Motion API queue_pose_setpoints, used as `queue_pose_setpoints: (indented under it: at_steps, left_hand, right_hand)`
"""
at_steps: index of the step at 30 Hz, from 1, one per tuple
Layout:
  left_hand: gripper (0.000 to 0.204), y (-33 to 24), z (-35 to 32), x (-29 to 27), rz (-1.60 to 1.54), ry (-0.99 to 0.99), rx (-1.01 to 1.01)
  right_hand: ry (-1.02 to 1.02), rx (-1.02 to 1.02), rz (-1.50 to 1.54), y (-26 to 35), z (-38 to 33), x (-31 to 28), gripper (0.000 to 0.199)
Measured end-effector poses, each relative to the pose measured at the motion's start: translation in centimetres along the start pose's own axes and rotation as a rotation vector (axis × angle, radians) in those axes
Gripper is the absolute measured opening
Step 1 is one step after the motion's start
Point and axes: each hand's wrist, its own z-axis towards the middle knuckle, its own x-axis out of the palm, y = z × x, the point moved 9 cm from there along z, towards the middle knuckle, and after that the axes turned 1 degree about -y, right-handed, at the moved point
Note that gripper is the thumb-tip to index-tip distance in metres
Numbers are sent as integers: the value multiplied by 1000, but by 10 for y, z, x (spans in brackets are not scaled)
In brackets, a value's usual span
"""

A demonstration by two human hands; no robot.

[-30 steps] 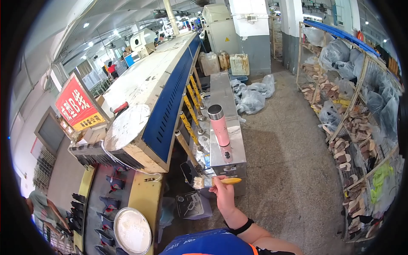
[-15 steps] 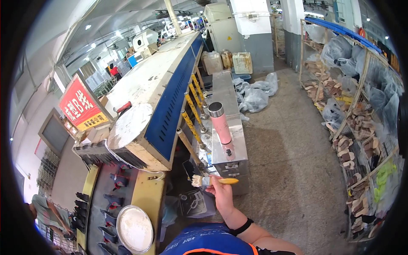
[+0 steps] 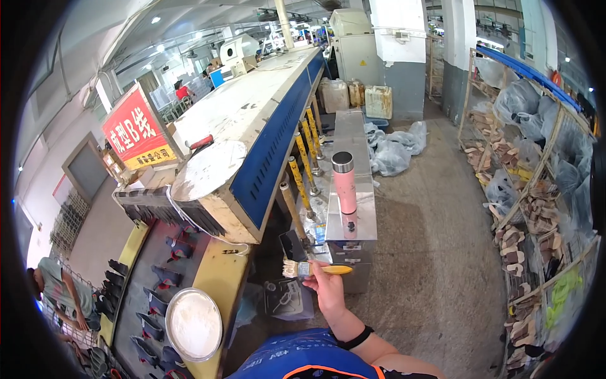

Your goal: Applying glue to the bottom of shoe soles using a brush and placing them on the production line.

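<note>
A long blue-sided conveyor machine (image 3: 252, 126) fills the left half of the view, its belt carrying dark shoe parts (image 3: 167, 246) past a yellow edge. Beside it stands a narrow steel counter (image 3: 351, 208) with a pink flask (image 3: 344, 189) upright on top. A round white-filled tin (image 3: 193, 323) sits at the belt's edge, near the person's body. The right hand (image 3: 328, 287) pinches the yellow handle of a paintbrush (image 3: 314, 269), bristles pointing left, held in the air between machine and counter. The left hand is out of view. The step looks like carrying the brush; next it likely needs lowering toward tin or belt.
</note>
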Motion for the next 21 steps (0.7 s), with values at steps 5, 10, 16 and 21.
queue_pose_setpoints:
  at_steps: [5,10,16,21]
  left_hand:
    - [85,24,-10,18,-14,7,-31]
    - [83,42,-57,83,-86,57,-100]
    - [80,70,-108,147,-155,112,-192]
    - [64,64,-150,175,-358,121,-273]
  right_hand:
    - [34,22,19,-12,-5,8,25]
    - [34,-11,-5,-14,-9,10,24]
    - [79,28,-49,-27,-15,30,21]
    - [121,35,-124,-38,-30,50,23]
